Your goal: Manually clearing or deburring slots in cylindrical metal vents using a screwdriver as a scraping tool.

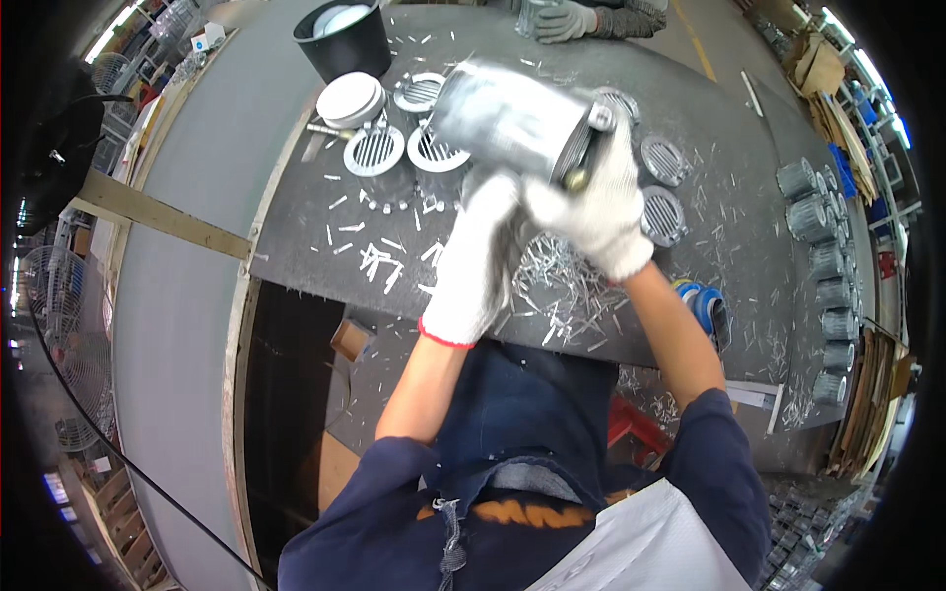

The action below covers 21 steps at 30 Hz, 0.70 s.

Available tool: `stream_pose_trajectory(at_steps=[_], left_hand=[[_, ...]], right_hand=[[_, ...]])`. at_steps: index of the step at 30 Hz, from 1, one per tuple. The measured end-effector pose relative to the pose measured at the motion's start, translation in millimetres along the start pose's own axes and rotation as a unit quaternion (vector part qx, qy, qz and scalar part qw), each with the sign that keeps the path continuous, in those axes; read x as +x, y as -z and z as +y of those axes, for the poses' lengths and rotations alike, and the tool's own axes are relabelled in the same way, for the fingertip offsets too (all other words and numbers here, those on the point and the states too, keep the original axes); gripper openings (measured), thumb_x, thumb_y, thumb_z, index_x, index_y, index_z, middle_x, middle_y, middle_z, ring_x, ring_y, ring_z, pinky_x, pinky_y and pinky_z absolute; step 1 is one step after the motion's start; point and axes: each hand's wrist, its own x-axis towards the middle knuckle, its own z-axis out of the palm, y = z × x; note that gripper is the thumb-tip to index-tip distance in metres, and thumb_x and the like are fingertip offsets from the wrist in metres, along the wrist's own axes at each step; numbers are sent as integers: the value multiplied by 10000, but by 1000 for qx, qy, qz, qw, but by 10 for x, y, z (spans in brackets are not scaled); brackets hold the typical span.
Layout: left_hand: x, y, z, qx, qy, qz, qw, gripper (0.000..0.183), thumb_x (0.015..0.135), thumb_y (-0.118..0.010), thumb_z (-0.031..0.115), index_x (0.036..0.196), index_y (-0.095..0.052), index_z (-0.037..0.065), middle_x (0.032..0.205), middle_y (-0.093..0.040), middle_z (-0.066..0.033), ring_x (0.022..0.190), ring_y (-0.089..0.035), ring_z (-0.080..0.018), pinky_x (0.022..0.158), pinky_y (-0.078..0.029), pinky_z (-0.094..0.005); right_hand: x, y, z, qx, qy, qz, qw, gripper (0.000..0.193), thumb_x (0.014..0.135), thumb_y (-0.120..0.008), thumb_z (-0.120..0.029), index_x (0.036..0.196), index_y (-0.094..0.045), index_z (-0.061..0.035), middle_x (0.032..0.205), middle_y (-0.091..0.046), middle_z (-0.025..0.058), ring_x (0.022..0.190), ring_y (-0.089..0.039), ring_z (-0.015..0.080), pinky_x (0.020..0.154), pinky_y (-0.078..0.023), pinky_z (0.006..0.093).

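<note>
A shiny metal cylinder [512, 113], blurred by motion, is held tilted above the table. My right hand [601, 212], in a white knit glove, is closed on its right end, by a small metal lug and a brass-coloured knob [576, 179]. Gloved too, my left hand [483, 246] is at the cylinder's lower side; its fingers are smeared and partly hidden, so their grip is unclear. Round slotted metal grates [374, 151] stand left of the cylinder, and more grates [663, 217] lie to its right. Below my hands is a heap of thin metal strips [562, 286].
A dark table [325, 261] carries scattered strips. At its far left are a black bucket [345, 44] and white round discs [350, 98]. Blue rolls [702, 303] lie near my right forearm. Several metal cylinders [833, 261] line the right side. Across the table, another person's gloved hand [565, 22] shows.
</note>
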Motion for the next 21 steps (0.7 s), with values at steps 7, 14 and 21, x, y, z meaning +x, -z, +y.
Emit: stream_pose_trajectory(at_steps=[7, 14, 21], left_hand=[[-409, 549, -385, 37, 126, -31, 991, 584, 1054, -629, 306, 1503, -425, -6, 1284, -657, -232, 1035, -741, -329, 872, -628, -395], [-634, 469, -919, 71, 122, -23, 990, 488, 1064, -606, 293, 1405, -486, -35, 975, -698, -213, 712, -725, -285, 586, -593, -357], [-822, 403, -1105, 228, 138, -24, 964, 327, 1045, -666, 213, 1226, -576, -43, 872, -728, -188, 608, -727, -232, 494, -589, -310]], right_hand=[[1309, 30, 864, -232, -248, -140, 930, 1210, 708, -833, -697, 1483, -374, 110, 1244, -704, 308, 1172, -698, 426, 1005, -557, 467], [1135, -137, 1450, -285, -296, -272, 870, 986, 733, -787, -729, 1398, -622, -20, 1389, -655, 259, 1280, -661, 381, 1058, -542, 483], [885, 1702, 2492, -381, -336, 20, 861, 737, 888, -689, -625, 1381, -590, -86, 1246, -723, 205, 1139, -726, 363, 948, -596, 494]])
